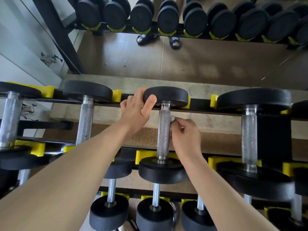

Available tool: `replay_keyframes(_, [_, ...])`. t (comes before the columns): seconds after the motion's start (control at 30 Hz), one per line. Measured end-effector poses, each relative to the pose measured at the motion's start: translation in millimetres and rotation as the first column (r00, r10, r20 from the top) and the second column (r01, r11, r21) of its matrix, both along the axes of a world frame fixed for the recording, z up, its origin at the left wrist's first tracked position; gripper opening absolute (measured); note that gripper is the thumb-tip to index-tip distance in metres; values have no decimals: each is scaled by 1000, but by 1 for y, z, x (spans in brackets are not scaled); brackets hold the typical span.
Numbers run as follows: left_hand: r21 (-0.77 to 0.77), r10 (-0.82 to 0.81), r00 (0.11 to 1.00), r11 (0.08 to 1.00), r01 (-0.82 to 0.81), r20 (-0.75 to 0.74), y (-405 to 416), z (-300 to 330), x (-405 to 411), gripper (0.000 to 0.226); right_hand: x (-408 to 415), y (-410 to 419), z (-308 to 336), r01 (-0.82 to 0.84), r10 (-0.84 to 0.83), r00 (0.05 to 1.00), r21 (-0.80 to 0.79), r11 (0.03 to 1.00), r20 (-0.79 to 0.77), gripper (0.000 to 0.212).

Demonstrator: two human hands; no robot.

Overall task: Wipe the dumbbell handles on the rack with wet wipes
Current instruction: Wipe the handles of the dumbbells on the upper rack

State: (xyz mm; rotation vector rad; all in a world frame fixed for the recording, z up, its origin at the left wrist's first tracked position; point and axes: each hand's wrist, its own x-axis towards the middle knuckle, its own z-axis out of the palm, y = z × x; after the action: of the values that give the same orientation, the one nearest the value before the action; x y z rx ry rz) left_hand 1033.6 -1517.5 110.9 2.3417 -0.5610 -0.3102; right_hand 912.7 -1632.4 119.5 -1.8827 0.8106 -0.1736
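1. The rack (200, 104) ran across the view from 9 to 3 o'clock, its yellow cradles (116, 95) carrying black dumbbells on 2 visible tiers.
2. A mirror (200, 60) at 12 o'clock reflected more dumbbells and 2 sandalled feet.
3. The middle dumbbell (164, 169) lay at centre, its knurled handle (163, 132) running from 12 to 6 o'clock.
4. The left hand (135, 112) gripped the far weight (166, 95) of that dumbbell, thumb curled over its rim.
5. The right hand (185, 135) pinched a small white wipe (173, 117) against the handle's 3 o'clock side, near the upper end.
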Motion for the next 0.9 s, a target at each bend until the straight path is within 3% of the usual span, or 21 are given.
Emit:
replay_keyframes(0.07, [0,9,1000,1000,-9,9,-1,1,0,68,2,-3,2,104,-79,994,491,865,-70,24])
replay_keyframes(0.13, [-2,15,1000,1000,-15,5,-2,1,-1,66,7,-6,10,220,-201,973,691,688,-110,20])
replay_keyframes(0.2, [1,24,1000,1000,-24,1,-2,0,-1,67,11,-7,14,325,-329,928,809,490,-174,18])
replay_keyframes(0.27, [0,19,1000,1000,-19,5,-3,0,-1,60,16,-6,15,325,-329,921,880,348,-210,22])
replay_keyframes(0.47, [2,26,1000,1000,-26,13,-3,2,-1,71,27,-15,15,167,-202,971,964,206,-126,32])
replay_keyframes(0.6, [-15,26,1000,1000,-26,-17,-1,1,-1,61,33,-16,8,72,-70,996,977,203,-59,45])
replay_keyframes(0.73, [-13,23,1000,1000,-23,-22,-2,1,-1,72,37,-14,8,52,-79,996,973,227,-35,38])
replay_keyframes(0.9, [-15,24,1000,1000,-24,-17,-2,2,-1,82,26,-7,12,64,-191,981,910,409,17,19])
